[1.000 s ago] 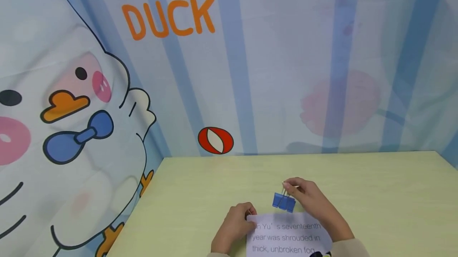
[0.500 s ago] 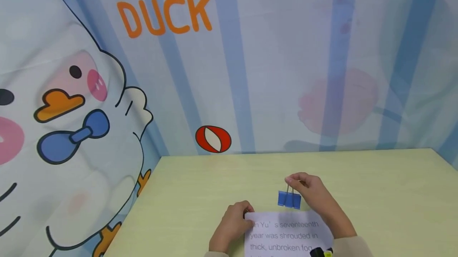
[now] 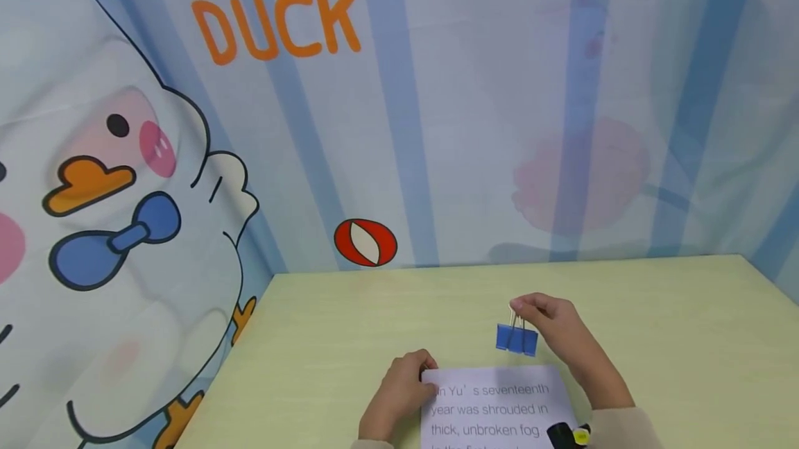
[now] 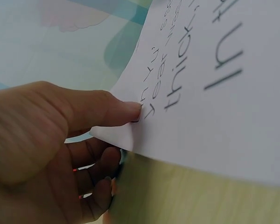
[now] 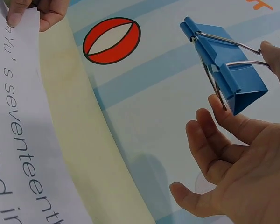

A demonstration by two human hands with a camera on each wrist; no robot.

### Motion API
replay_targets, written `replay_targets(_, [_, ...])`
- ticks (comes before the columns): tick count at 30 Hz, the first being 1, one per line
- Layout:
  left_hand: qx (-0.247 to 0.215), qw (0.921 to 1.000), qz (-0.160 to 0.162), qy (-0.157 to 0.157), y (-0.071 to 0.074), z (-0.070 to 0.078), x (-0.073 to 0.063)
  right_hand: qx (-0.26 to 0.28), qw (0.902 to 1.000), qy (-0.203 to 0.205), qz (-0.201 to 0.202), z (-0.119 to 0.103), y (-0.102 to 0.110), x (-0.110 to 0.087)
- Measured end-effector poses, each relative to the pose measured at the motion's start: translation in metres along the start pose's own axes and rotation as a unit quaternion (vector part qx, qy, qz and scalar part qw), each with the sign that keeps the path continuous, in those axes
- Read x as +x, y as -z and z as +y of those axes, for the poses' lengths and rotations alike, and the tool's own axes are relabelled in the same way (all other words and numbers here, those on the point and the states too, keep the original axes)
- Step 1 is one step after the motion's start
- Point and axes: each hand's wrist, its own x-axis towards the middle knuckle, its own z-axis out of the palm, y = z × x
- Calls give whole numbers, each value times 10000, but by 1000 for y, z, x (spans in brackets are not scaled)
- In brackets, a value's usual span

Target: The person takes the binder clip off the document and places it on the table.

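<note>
My left hand (image 3: 399, 388) pinches the top left corner of a white printed sheet of paper (image 3: 493, 400). In the left wrist view its thumb presses on the printed face, and the other fingers curl below the corner. Beyond the sheet's top edge, my right hand (image 3: 562, 331) holds a blue binder clip (image 3: 517, 340) by its wire handles. Seen from the right wrist, the thumb and index finger are at opposite handles of the binder clip (image 5: 238, 70), while the remaining fingers are spread loosely. The clip hangs apart from the paper.
A pale yellow tabletop (image 3: 349, 317) lies under the hands and reaches back to a printed curtain (image 3: 474, 123) with a large duck figure (image 3: 125, 261) on the left. A black and yellow device (image 3: 564, 435) sits at the right wrist, overlapping the sheet in the head view.
My right hand has carried the binder clip to the right and away from the paper's top edge. The left hand keeps its hold on the corner. The head view has turned slightly right.
</note>
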Motion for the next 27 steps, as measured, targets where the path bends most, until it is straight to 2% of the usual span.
replay_targets(13, [36,9999,54,-146,0,-1,-1,60,9997,-224,47,14,25,0])
replay_targets(20, [75,9998,52,-194,-1,-2,0,-90,9986,-521,7,18,37,-2])
replay_targets(27, [52,9997,85,-205,-1,-3,0,-77,9988,-489,-71,24,49,-4])
